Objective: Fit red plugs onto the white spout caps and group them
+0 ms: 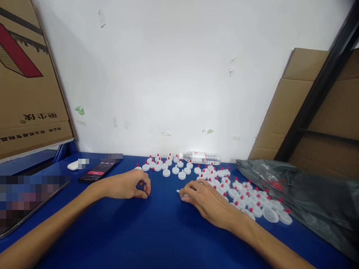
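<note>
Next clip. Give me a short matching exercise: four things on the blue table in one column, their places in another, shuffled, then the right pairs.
Things:
1. phone
2. water bottle
3. grey bag
4. left hand

Places:
A. lying on its side against the wall
B. at the table's right end
C. left of the caps, screen lit
D. curled on the table, in front of the far group of caps

Pairs: 1-C, 2-A, 3-B, 4-D
</note>
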`<state>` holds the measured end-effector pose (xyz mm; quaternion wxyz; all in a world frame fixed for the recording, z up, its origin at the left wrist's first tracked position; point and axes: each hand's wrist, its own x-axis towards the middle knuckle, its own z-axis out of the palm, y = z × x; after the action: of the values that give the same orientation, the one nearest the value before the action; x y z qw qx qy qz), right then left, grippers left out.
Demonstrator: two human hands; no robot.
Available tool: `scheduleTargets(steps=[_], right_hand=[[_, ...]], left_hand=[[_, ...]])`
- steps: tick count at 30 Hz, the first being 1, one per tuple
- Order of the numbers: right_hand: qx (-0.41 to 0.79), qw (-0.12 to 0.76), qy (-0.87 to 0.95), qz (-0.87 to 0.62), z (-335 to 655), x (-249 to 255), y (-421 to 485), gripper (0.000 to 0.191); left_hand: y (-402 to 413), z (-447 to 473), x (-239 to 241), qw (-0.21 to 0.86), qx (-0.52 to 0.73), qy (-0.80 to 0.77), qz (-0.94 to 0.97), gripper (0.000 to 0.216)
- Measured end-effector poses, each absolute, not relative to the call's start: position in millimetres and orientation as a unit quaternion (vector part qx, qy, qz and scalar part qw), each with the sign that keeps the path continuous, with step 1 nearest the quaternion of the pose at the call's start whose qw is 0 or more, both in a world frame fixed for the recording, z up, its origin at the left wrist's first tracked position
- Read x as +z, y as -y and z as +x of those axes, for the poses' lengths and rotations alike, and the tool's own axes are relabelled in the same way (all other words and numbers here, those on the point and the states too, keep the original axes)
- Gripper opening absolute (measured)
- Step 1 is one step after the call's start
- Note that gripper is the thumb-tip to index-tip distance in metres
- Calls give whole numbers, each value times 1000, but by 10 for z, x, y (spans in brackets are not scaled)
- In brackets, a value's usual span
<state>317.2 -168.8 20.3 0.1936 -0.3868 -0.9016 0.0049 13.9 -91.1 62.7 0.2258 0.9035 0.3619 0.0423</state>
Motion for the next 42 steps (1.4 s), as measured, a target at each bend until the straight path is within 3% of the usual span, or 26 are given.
scheduleTargets(steps=[2,8,11,31,42], right_hand=[[14,210,892,-400,3167,214,1704,12],[10,241,868,-435,3189,144,1661,35],[-6,246,868,-431,3198,115,1629,36],[-16,294,896,-333,3178,97,1641,34],[40,285,906,-310,3161,73,1716,28]], left_hand=[[922,200,588,214,67,-359,906,11],[993,419,366,155,196,-315,916,20],[1058,505,278,124,234,-291,919,21],[1200,661,190,107,249,-188,944,25],[1191,616,-27,128,286,-144,939,35]])
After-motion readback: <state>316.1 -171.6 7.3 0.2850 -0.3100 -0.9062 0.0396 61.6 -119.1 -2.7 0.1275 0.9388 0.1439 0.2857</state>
